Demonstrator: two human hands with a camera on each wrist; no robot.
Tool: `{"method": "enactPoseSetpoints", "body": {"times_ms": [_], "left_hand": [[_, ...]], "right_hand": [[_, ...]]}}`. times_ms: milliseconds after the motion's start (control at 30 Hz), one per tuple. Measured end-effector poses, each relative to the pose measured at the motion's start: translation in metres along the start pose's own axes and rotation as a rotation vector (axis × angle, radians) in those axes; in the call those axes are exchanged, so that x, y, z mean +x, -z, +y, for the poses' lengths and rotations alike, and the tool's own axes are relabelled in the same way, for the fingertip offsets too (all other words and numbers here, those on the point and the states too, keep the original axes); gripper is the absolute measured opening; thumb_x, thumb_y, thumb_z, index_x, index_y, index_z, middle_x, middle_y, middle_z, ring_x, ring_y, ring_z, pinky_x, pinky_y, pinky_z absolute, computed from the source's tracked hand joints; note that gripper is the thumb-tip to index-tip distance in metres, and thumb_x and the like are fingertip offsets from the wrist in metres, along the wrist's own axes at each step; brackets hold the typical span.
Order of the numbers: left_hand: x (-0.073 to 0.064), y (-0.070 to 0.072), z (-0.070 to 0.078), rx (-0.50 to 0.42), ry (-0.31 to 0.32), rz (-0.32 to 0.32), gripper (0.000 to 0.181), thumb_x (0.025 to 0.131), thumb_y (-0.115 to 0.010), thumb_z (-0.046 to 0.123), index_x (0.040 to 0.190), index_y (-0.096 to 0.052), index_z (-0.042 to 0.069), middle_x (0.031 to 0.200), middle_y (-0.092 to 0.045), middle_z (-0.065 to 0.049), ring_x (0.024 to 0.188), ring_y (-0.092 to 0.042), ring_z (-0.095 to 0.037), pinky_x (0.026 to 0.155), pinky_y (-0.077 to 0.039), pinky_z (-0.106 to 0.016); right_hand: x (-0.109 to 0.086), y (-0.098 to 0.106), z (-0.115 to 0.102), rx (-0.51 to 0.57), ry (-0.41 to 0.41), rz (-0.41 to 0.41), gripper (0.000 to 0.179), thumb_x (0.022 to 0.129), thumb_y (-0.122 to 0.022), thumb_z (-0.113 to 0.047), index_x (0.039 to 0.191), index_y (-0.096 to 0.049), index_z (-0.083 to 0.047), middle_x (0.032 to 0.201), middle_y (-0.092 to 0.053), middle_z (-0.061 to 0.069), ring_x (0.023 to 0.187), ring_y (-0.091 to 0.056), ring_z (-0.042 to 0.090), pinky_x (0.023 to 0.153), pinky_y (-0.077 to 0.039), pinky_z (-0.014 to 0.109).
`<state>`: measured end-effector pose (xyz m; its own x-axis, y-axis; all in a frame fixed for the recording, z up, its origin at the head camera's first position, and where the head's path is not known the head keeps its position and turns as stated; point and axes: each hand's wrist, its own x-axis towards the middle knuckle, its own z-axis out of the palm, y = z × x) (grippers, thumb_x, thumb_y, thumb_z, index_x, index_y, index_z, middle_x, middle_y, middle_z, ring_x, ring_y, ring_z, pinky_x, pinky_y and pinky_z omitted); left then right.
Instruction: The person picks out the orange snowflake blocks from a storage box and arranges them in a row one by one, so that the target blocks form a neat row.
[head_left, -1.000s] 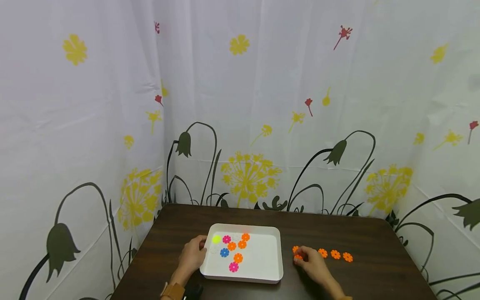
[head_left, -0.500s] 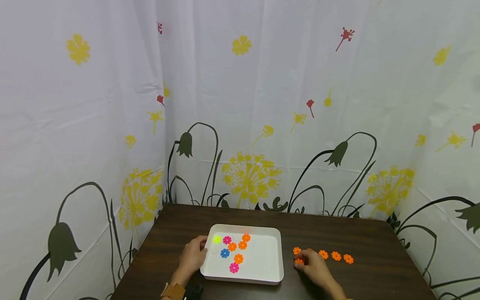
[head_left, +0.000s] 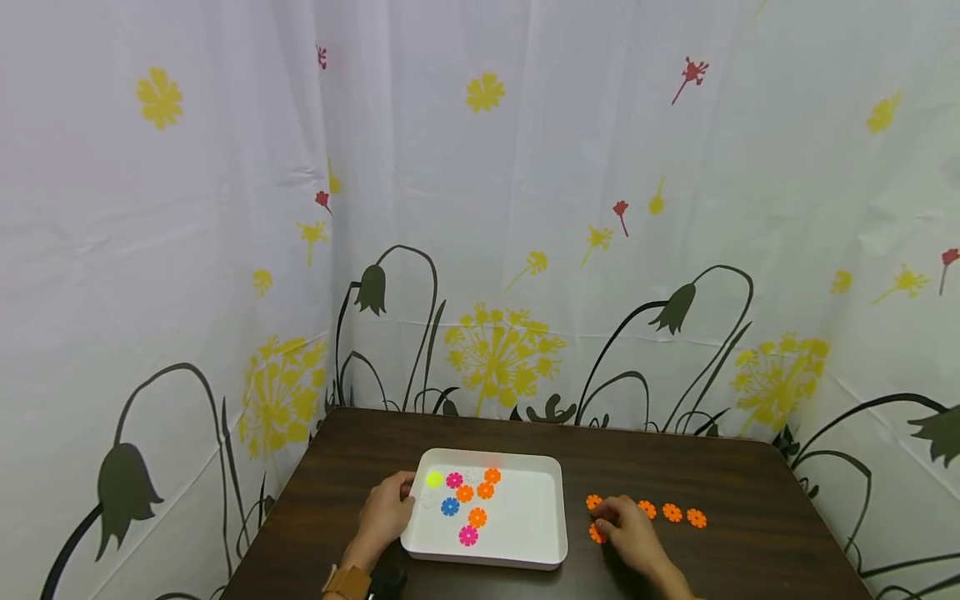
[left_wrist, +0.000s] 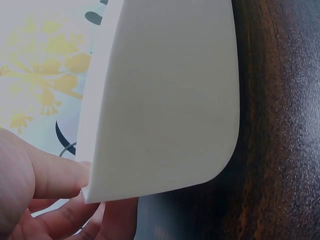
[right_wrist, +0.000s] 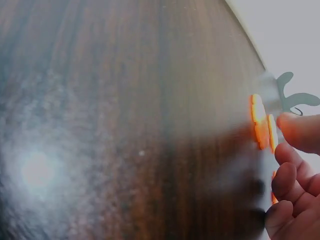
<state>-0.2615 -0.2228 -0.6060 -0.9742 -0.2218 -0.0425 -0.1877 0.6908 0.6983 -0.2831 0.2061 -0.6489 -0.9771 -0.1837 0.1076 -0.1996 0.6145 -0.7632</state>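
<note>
A white tray (head_left: 525,517) holds small flower-shaped discs: orange (head_left: 477,517), pink (head_left: 468,535), blue (head_left: 450,506), yellow-green (head_left: 434,479) and clear ones. My left hand (head_left: 386,508) grips the tray's left rim, thumb on top and fingers beneath in the left wrist view. Right of the tray, my right hand (head_left: 628,527) is low over the table with loosely bent fingers. An orange flower disc (head_left: 597,532) lies flat by its thumb, and another orange disc (head_left: 593,502) lies just beyond. In the right wrist view, thumb and fingers are beside orange discs (right_wrist: 258,121).
To the right of my right hand, several orange discs (head_left: 672,512) lie in a row on the dark wooden table (head_left: 735,475). A white curtain (head_left: 555,167) printed with flowers hangs behind the table. A dark object (head_left: 387,581) is beside my left wrist.
The near orange disc has slid a little toward me under my right fingers. Those fingers have now come off it, up and to the right. My left hand and the tray stay put.
</note>
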Motion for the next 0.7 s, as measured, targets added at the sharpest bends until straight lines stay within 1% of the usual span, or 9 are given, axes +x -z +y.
{"method": "enactPoseSetpoints", "body": {"times_ms": [100, 200, 300, 433, 533, 700], "left_hand": [[0.0, 0.0, 0.001, 0.002, -0.002, 0.001, 0.039, 0.095, -0.07, 0.001, 0.135, -0.067, 0.0, 0.107, -0.073, -0.014, 0.088, -0.066, -0.027, 0.08, -0.051, -0.056], [0.0, 0.0, 0.001, 0.009, -0.004, 0.004, 0.039, 0.095, -0.07, 0.001, 0.134, -0.067, 0.0, 0.108, -0.073, -0.015, 0.089, -0.066, -0.027, 0.08, -0.051, -0.057], [0.0, 0.0, 0.0, 0.014, -0.006, 0.005, 0.04, 0.095, -0.07, 0.001, 0.135, -0.067, 0.0, 0.108, -0.074, -0.015, 0.089, -0.067, -0.027, 0.08, -0.051, -0.057], [0.0, 0.0, 0.0, 0.011, -0.008, 0.006, 0.039, 0.095, -0.07, 0.001, 0.134, -0.067, 0.001, 0.108, -0.074, -0.014, 0.089, -0.067, -0.027, 0.079, -0.051, -0.056], [0.0, 0.0, -0.001, 0.003, -0.008, 0.005, 0.039, 0.095, -0.069, 0.001, 0.134, -0.067, 0.001, 0.107, -0.073, -0.013, 0.088, -0.067, -0.026, 0.079, -0.051, -0.055], [0.001, 0.0, -0.001, -0.003, -0.007, 0.007, 0.039, 0.095, -0.069, 0.001, 0.134, -0.067, 0.001, 0.105, -0.074, -0.013, 0.088, -0.067, -0.026, 0.079, -0.05, -0.055]], "right_hand": [[-0.001, 0.002, -0.003, -0.006, -0.02, 0.042, 0.014, 0.094, -0.072, 0.002, 0.095, -0.074, -0.011, 0.091, -0.064, 0.001, 0.079, -0.059, 0.008, 0.07, -0.049, 0.027], [0.002, 0.003, -0.005, -0.02, -0.036, 0.079, 0.014, 0.096, -0.07, 0.0, 0.095, -0.075, -0.013, 0.094, -0.068, 0.003, 0.083, -0.061, 0.011, 0.073, -0.05, 0.028], [0.006, 0.002, -0.008, -0.012, -0.03, 0.111, 0.013, 0.098, -0.069, -0.001, 0.097, -0.076, -0.013, 0.097, -0.071, 0.003, 0.084, -0.06, 0.01, 0.073, -0.049, 0.028], [0.012, 0.002, -0.017, 0.006, 0.009, 0.151, 0.014, 0.098, -0.068, -0.001, 0.099, -0.077, -0.011, 0.096, -0.073, 0.0, 0.081, -0.059, 0.008, 0.071, -0.049, 0.028], [0.016, 0.001, -0.024, 0.023, 0.024, 0.16, 0.011, 0.099, -0.07, -0.003, 0.101, -0.077, -0.01, 0.094, -0.072, 0.0, 0.078, -0.058, 0.007, 0.07, -0.049, 0.027], [0.024, -0.001, -0.038, 0.079, 0.017, 0.138, 0.008, 0.101, -0.069, -0.006, 0.104, -0.077, -0.008, 0.095, -0.073, 0.005, 0.077, -0.058, 0.007, 0.068, -0.05, 0.025]]}}
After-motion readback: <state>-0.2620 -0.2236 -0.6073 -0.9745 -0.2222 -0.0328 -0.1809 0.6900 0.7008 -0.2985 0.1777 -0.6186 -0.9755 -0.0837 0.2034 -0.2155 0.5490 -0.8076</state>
